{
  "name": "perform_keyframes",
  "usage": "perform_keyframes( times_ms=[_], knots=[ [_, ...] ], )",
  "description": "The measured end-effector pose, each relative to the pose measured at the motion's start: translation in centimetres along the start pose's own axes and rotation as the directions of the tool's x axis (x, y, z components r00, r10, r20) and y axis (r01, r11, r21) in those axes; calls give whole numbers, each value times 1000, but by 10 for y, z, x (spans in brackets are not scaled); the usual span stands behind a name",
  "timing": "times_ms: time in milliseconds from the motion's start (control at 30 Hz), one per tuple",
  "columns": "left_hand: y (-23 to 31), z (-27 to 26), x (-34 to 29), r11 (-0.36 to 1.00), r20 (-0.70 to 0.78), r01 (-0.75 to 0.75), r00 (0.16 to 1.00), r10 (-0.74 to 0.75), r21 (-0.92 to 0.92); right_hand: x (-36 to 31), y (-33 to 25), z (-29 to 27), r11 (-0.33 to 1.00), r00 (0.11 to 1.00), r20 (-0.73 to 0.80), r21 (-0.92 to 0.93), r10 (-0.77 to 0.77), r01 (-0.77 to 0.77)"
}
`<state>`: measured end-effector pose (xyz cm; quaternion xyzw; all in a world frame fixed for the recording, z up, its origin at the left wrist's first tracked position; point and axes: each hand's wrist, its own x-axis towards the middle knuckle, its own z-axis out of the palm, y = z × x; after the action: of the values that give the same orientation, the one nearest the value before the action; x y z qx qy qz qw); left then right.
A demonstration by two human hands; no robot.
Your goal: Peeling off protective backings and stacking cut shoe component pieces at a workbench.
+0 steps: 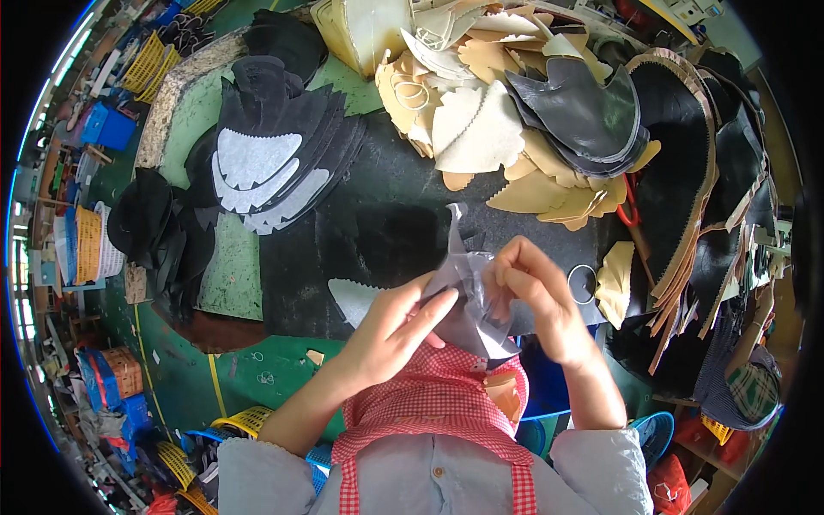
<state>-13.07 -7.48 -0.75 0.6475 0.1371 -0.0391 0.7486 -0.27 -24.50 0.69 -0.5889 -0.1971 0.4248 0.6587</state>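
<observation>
Grey cut piece [470, 296] held up over the black mat [378, 223], near my chest. My left hand [390, 330] pinches its lower edge, right hand [536, 292] grips the top at 2 o'clock. Mid-handling, aligning layers; next needs a steady pinch. Tan pile [481, 112] at 12.

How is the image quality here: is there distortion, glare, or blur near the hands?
Head view: strong fisheye bending, black corners, table edge curving near the rim; even daylight, soft shadows; mild sheen on the black leather pieces; left hand, right hand and the grey cut piece they hold look fairly sharp.
</observation>
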Motion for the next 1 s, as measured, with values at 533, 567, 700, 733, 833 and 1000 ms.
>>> perform_keyframes(
  times_ms=[533, 567, 700, 733, 833, 1000],
  knots=[
    [2, 5, 33, 979, -141, -194, 973, 183, -68, -1, -5, -2, 940, 920, -197, -118, -338, 320],
    [-6, 8, 35, 970, -175, -242, 957, 233, -33, 0, -4, -3, 946, 927, -205, 14, -314, 324],
    [-5, -7, 23, 952, -332, -248, 926, 178, -182, 2, -9, -26, 736, 729, -625, 627, 280, 255],
    [7, -12, 17, 943, -458, -150, 889, -3, -297, -17, 12, -75, 455, 952, -305, 853, 39, 254],
    [17, -57, 4, 962, -524, -274, 817, 241, 16, -84, -13, -115, 856, 867, 25, -176, 498, -487],
    [43, -25, -12, 880, -415, -360, 781, 466, 311, -75, -9, -34, 908, 819, 438, 14, 372, -419]
  ],
)
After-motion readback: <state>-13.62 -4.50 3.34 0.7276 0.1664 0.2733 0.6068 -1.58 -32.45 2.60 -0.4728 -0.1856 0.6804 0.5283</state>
